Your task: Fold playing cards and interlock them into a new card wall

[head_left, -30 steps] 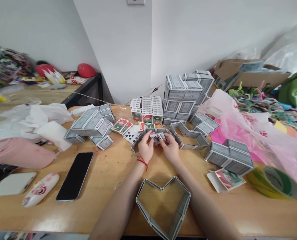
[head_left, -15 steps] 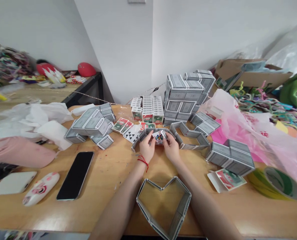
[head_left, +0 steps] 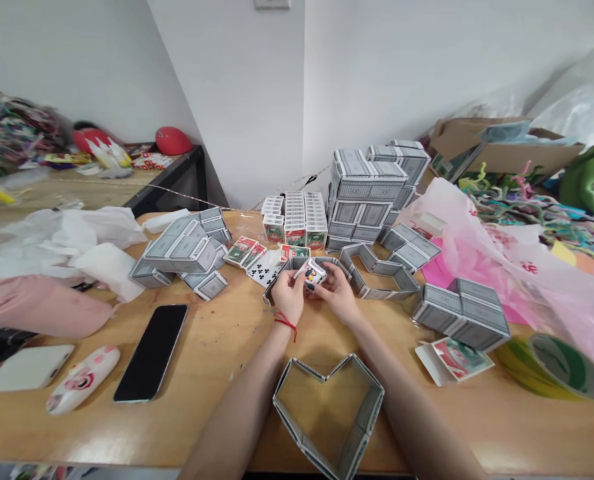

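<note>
Both hands meet over the middle of the table around a small playing card [head_left: 313, 273] with a coloured picture. My left hand [head_left: 289, 293], with a red string at the wrist, pinches the card's left side. My right hand [head_left: 337, 293] has its thumb and fingers at the card's right edge. Just behind the hands stands a folded-card strip [head_left: 271, 291], partly hidden by them. Between my forearms lies a heart-shaped frame [head_left: 297, 437] of folded cards. Loose playing cards [head_left: 264, 270] lie left of the hands.
Card boxes [head_left: 295, 223] stand in rows at the back, beside a tall stack of card-built blocks [head_left: 369, 180]. More blocks [head_left: 184, 243] sit left. A phone [head_left: 151, 353] lies front left; green-yellow tape [head_left: 517, 363] and an open card box [head_left: 459, 360] are at right.
The card in my hands has turned and shifted slightly left, its picture now showing more clearly. My left hand has moved a little left; the right fingers have changed their hold.
</note>
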`<control>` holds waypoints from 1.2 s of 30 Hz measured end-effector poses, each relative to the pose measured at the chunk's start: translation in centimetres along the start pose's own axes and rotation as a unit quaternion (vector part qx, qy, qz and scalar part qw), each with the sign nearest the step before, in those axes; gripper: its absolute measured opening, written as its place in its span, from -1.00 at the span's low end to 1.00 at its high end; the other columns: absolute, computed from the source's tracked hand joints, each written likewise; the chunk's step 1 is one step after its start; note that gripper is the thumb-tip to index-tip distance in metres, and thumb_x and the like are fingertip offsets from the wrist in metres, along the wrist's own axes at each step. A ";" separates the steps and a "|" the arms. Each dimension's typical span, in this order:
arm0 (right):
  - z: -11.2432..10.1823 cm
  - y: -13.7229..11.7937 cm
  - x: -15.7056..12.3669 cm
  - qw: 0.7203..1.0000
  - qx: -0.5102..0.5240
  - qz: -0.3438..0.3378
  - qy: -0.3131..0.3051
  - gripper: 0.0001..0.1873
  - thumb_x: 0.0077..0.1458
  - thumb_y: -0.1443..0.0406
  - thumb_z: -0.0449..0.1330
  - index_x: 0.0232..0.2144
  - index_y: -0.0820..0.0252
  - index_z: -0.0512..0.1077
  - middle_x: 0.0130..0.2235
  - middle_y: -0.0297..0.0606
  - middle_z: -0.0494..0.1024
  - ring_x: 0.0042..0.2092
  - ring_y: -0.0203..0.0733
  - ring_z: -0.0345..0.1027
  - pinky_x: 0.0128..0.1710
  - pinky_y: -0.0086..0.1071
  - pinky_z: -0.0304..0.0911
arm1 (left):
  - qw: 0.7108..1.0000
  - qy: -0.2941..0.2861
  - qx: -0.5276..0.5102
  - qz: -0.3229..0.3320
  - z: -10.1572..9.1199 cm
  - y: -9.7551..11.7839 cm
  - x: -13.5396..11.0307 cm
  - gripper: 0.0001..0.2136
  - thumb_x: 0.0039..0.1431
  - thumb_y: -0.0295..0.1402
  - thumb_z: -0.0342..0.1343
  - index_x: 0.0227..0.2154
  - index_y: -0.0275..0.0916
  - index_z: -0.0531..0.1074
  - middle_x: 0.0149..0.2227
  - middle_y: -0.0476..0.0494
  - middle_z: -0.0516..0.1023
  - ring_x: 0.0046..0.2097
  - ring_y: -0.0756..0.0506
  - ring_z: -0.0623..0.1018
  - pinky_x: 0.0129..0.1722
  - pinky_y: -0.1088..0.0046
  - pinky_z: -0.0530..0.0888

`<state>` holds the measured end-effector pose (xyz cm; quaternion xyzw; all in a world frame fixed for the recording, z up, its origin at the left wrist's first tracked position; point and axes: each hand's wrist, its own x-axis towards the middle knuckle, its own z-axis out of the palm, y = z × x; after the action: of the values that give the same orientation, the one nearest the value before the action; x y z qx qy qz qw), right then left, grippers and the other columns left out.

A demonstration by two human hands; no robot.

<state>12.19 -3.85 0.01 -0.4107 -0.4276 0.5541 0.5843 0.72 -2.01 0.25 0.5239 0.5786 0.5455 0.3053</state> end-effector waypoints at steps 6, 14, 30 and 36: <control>-0.2 0.1 0.1 0.999 0.013 0.006 0.041 -0.62 -0.21 0.25 0.27 -0.30 0.13 0.24 -0.36 -0.34 0.43 -0.47 -0.29 0.37 -0.42 -0.32 0.38 | 1.000 -0.026 -0.005 0.001 0.2 0.0 -0.1 -0.80 0.00 -0.24 0.06 -0.51 -0.29 0.30 -0.52 -0.08 0.46 -0.50 0.01 0.47 -0.51 0.55 0.38; -1.4 0.6 0.8 0.993 -0.030 -0.036 0.107 -0.74 -0.15 0.24 0.22 -0.34 0.18 0.34 -0.38 -0.32 0.43 -0.44 -0.32 0.31 -0.38 -0.39 0.29 | 0.989 -0.144 -0.009 -0.017 0.1 0.1 -0.1 -0.84 0.01 -0.35 0.04 -0.34 -0.30 0.39 -0.47 -0.12 0.53 -0.52 0.00 0.50 -0.55 0.55 0.42; -1.6 0.3 0.4 0.949 -0.284 -0.122 0.059 -0.76 -0.01 0.21 0.07 -0.30 0.18 0.40 -0.35 -0.22 0.47 -0.35 -0.20 0.34 -0.33 -0.32 0.28 | 0.990 -0.103 0.069 0.059 0.1 -0.3 -0.4 -0.81 0.01 -0.37 0.06 -0.28 -0.26 0.30 -0.41 -0.13 0.54 -0.37 -0.06 0.55 -0.39 0.49 0.44; -1.7 -0.3 0.1 0.920 -0.351 -0.162 0.065 -0.78 0.01 0.22 0.05 -0.33 0.14 0.43 -0.40 -0.24 0.43 -0.37 -0.19 0.28 -0.35 -0.32 0.23 | 0.989 -0.107 0.068 0.077 0.2 -0.2 -0.5 -0.78 0.01 -0.37 0.06 -0.24 -0.25 0.27 -0.37 -0.16 0.54 -0.34 -0.07 0.55 -0.38 0.49 0.44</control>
<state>13.88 -3.78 -0.23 -0.5499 -0.6163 0.2382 0.5110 1.00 -2.44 -0.06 0.6413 0.5366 0.4678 0.2863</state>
